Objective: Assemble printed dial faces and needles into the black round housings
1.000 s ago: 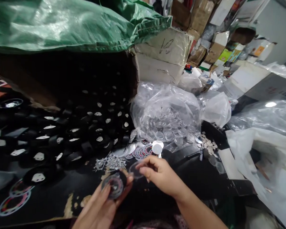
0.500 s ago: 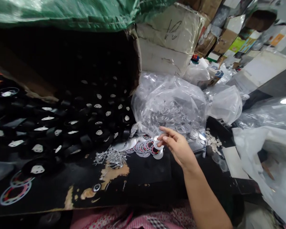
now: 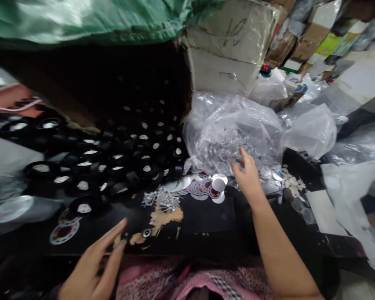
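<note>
My right hand (image 3: 248, 177), fingers apart and nothing visible in it, is at the front of a clear plastic bag (image 3: 218, 112) of transparent round pieces. I cannot tell whether it touches the bag. Just left of it lies an overlapping row of printed ring-marked discs (image 3: 200, 188), with a plain silvery disc (image 3: 218, 184) on the right end. My left hand (image 3: 96, 262) is low over the table's front edge, thumb and fingers spread, holding nothing visible. Nearby on the table are a printed ring (image 3: 64, 231) and a small round metal part (image 3: 146, 233).
Many black round parts with white pieces (image 3: 146, 168) spill from an open carton on the left. A heap of thin metal pins (image 3: 162, 198) lies mid-table. Small whitish pieces (image 3: 292, 182) and a white card (image 3: 326, 212) are at the right, beside a white bag (image 3: 346, 183).
My left hand has come into view at the lower left. My right hand has moved from above the discs toward the clear bag, and a plain silvery disc now shows at the row's end.
</note>
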Demonstrator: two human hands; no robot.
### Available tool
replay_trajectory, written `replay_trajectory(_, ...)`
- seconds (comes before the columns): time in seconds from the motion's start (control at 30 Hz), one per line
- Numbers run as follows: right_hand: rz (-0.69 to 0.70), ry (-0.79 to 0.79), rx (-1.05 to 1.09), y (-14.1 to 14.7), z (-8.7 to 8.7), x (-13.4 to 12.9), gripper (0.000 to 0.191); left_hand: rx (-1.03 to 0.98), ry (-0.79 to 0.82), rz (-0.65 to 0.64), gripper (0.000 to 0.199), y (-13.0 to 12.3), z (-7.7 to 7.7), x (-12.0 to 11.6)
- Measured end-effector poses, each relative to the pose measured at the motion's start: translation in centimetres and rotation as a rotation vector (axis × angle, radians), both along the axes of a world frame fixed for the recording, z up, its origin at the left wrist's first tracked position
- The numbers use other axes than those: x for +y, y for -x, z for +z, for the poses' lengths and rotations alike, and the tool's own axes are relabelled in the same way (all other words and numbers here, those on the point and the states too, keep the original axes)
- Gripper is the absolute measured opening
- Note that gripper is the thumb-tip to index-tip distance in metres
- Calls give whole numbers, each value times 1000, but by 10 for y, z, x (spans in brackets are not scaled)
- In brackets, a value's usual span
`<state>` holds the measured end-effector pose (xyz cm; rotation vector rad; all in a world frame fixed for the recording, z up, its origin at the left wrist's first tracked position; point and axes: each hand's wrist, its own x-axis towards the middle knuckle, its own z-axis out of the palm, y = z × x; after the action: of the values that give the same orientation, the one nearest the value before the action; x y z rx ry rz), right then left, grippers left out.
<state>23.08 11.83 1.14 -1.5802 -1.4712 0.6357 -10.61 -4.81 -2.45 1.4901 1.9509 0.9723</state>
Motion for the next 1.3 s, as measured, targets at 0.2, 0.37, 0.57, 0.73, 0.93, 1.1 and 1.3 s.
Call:
replay_trajectory(0.2, 373, 10, -298, 25, -20, -25, 24, 167, -148, -380, 42, -61, -16, 71)
replay_trajectory(0.37, 440, 43, -463, 42, -32, -43, 52, 372, -235, -513, 45, -119, -18, 93)
replay_trajectory(0.57, 557, 1, -482, 53, -32, -35, 37, 438, -201, -388, 45, -96, -21, 94)
replay_trajectory(0.73, 515, 45, -650, 74, -41, -9, 61, 474, -173, -374, 46, -86, -23, 101)
replay_trajectory(0.93, 553, 3, -644, 57, -46, -20, 50, 412, -205, -520, 41, -117, -24, 94)
replay_trajectory(1.1, 533, -13, -567, 37, -50, -35, 41, 349, -249, -549, 39, -126, -20, 84)
replay_trajectory(1.3, 625, -123, -510, 74, -27, -38, 31, 348, -270, -314, 36, -67, -19, 71)
